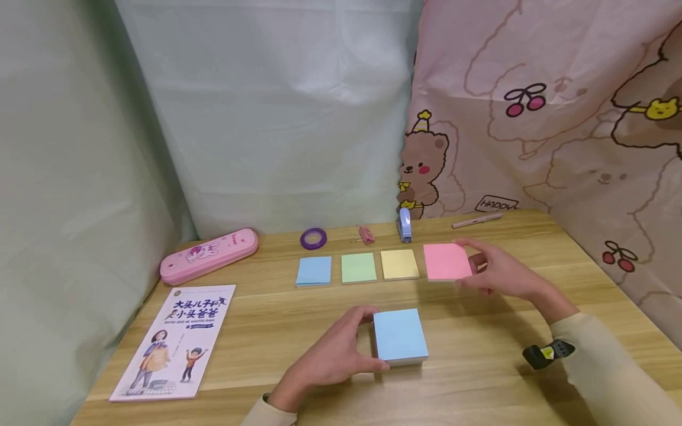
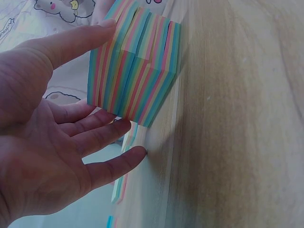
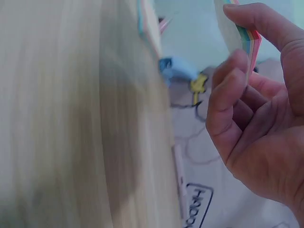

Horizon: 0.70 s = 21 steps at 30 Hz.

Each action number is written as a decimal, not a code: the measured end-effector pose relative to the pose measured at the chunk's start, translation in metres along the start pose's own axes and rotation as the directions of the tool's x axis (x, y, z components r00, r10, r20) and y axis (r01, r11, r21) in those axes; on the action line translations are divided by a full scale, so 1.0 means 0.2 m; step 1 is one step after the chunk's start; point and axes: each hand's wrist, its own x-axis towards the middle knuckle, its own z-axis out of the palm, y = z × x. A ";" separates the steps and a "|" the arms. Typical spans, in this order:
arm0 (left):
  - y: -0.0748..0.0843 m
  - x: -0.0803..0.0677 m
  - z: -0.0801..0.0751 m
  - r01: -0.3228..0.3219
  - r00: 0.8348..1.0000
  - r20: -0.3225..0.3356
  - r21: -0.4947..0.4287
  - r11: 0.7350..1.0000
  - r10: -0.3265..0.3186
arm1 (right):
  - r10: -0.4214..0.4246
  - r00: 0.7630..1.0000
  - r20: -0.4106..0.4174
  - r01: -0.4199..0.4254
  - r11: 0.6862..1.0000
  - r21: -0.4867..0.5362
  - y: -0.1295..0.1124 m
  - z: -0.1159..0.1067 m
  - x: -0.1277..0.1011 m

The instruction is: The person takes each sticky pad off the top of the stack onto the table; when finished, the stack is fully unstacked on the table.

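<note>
My left hand (image 1: 341, 349) holds a thick block of sticky notes (image 1: 401, 334) with a blue top sheet, thumb on the near side and fingers at the back. Striped coloured layers show along the block's side (image 2: 137, 71) in the left wrist view, low at the tabletop. My right hand (image 1: 503, 275) pinches a thinner pink-topped sticky note pad (image 1: 446, 261) by its right edge, raised off the wood. Left of that pad, a blue pad (image 1: 314, 271), a green pad (image 1: 359, 268) and a yellow pad (image 1: 399, 264) lie in a row.
Behind the pads are a purple tape roll (image 1: 304, 239), a pink binder clip (image 1: 366, 235), a blue stapler (image 1: 405, 227) and a pen (image 1: 476, 220). At the left lie a pink pencil case (image 1: 210, 257) and a booklet (image 1: 173, 343). Curtains (image 1: 277, 118) hang along the table's back edge.
</note>
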 end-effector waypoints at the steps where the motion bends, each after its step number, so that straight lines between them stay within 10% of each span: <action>1: 0.00 0.00 0.00 0.001 1.000 0.001 -0.001 1.000 -0.001 | 0.009 1.000 0.003 -0.009 1.000 -0.003 0.01 -0.01 0.02; 21: 0.00 -0.01 -0.01 0.009 1.000 0.005 -0.003 1.000 -0.009 | 0.185 0.980 0.070 -0.178 0.980 -0.091 0.21 -0.06 0.24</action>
